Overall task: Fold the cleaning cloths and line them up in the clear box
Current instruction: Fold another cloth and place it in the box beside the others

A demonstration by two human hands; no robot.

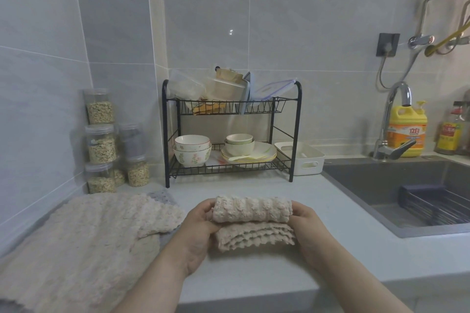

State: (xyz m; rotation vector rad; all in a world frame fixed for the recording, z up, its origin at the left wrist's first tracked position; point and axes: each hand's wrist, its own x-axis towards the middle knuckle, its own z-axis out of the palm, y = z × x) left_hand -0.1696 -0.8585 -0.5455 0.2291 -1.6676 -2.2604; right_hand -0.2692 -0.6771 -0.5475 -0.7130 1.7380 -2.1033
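Cleaning cloths, beige and unfolded [84, 236], lie in a loose pile at the far left of the counter [254, 277], with a grey cloth [162, 197] showing from under the pile's far edge. Behind them, on the top shelf of the black dish rack [165, 134], several clear plastic containers [185, 87] are stacked at angles. Which of them is the clear box for this task I cannot tell, and none stands within reach of the hands.

Nearer, at the centre, the left hand [201, 231] grips the left end of one folded beige cloth [253, 223], and the right hand [312, 231] grips its right end, fingers curled round the layers. The upper part is rolled over towards the person above the lower layers, which rest on the counter. The grey sink [381, 185] is well apart to the right.

The step in hand looks like the last fold of this cloth. Next, the fold probably needs pressing flat, and a clear box must be brought down before the cloth can be stood in a line. The pile at left suggests the task is at an early stage.
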